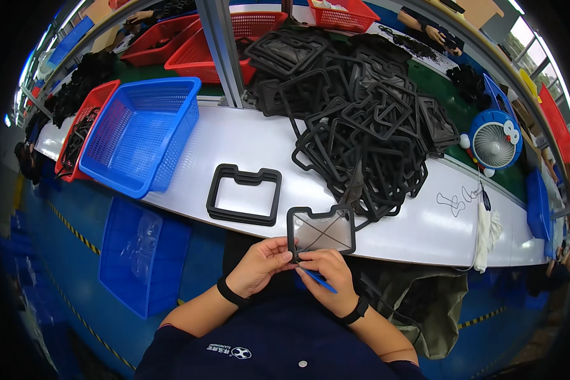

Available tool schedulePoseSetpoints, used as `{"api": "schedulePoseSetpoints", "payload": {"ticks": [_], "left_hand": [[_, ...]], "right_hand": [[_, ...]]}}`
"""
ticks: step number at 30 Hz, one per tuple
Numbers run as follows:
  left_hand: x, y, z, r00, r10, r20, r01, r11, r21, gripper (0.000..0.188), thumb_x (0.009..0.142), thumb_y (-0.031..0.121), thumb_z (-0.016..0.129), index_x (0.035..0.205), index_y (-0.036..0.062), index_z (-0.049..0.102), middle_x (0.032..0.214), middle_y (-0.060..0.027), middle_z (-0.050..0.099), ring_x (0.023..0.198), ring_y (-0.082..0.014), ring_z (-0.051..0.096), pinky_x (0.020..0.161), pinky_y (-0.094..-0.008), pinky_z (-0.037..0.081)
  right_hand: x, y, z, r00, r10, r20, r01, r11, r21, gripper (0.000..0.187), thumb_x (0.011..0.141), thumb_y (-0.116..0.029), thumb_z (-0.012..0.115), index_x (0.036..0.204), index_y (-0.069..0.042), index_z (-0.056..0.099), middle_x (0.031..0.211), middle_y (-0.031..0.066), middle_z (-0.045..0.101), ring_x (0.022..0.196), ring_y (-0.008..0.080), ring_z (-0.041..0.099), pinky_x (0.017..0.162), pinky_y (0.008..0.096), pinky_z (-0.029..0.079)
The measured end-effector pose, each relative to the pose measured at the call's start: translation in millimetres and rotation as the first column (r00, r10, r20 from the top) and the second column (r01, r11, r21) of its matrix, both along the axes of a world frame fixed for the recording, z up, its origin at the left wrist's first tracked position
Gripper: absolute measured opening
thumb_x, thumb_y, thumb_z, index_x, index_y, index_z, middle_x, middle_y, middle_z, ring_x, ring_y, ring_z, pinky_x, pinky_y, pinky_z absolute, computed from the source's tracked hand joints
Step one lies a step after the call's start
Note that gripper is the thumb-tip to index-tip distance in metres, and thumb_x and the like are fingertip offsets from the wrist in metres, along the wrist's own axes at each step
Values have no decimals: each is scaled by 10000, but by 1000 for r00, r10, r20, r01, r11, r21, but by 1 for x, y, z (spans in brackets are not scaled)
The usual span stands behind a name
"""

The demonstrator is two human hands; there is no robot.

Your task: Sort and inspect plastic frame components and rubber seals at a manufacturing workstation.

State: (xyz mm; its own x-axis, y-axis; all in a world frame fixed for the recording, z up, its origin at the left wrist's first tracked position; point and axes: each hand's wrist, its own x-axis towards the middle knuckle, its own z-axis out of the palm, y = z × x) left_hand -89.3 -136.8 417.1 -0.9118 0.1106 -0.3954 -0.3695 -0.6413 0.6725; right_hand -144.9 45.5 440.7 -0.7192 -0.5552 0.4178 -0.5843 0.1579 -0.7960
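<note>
A black notched frame (323,229) with a thin greyish film across its middle, marked by crossing lines, is held over the table's front edge. My left hand (264,263) pinches its lower left corner between thumb and fingers. Close beside it, my right hand (328,274) has its fingers closed at the frame's lower edge and also grips a slim blue-handled tool (320,282); the tool's tip is hidden. Left of the held frame, a small stack of black frames (244,216) with open middles lies on the white table (190,183).
A large tangled heap of black frames (373,126) covers the table's middle. At the left stand a blue basket (171,152) and a red basket (76,136). A blue bin (123,266) sits below. A metal post (220,50) rises behind; a fan (495,144) stands right.
</note>
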Motion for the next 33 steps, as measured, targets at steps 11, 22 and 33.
{"api": "schedulePoseSetpoints", "payload": {"ticks": [11, 22, 33], "left_hand": [[1, 3, -5, 1000, 3, -23, -4, 1000, -31, 318, 920, 63, 595, 1229, 7, 550, 1021, -37, 620, 958, -126, 618, 877, -293, 524], [22, -13, -11, 996, 23, 82, -22, 1000, -17, 179, 938, 54, 557, 1111, 9, 569, 1014, -43, 598, 901, -143, 637, 857, -306, 559], [28, -15, -21, 990, 45, 137, -40, 999, -36, 208, 948, 61, 539, 1148, 7, 553, 1039, -49, 579, 910, -136, 618, 859, -317, 560]], "right_hand": [[0, 3, -3, 915, 113, -387, -23, 973, 231, 259, 717, 5, 684, 966, 3, 611, 1051, 146, 645, 911, 299, 619, 778, 374, 516], [-160, 132, 21, 527, -611, -591, 772, 635, 33, 102, 857, 17, 606, 958, 12, 597, 914, 157, 650, 818, 317, 624, 717, 358, 501], [-200, 188, 12, 405, -844, -351, 913, 355, 198, 121, 938, -190, 568, 961, -74, 596, 860, 131, 686, 758, 290, 671, 637, 339, 490]]}}
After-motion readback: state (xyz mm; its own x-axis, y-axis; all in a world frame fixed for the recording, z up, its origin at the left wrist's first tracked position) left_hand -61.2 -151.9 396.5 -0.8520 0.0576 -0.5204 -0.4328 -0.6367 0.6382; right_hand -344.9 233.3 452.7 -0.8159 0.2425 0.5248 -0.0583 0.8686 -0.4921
